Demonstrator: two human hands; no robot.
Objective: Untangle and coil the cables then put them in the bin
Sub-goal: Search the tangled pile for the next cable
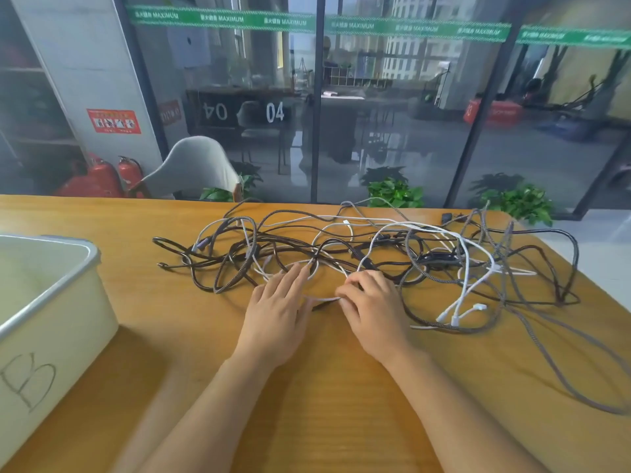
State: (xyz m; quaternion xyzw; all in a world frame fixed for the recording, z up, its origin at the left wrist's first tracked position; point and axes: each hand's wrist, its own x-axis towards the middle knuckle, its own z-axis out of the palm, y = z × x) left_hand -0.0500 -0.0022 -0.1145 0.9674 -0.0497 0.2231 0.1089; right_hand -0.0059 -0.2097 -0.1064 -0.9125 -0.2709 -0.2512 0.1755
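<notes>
A tangle of black, grey braided and white cables (392, 254) is spread over the far half of the wooden table (307, 404). My left hand (278, 308) lies flat on the table with straight fingers touching a white cable loop (316, 268) at the tangle's near edge. Just to its right, my right hand (370, 307) has curled fingers pinching a short stretch of white cable (322, 298) that runs between the two hands. An open white bin (51, 312), marked with a handwritten B, stands at the table's left edge.
One grey braided cable (563, 380) trails toward the table's right near edge. Behind the table are a white chair (201, 165), potted plants (396, 191), red fire extinguishers (102, 179) and a glass wall.
</notes>
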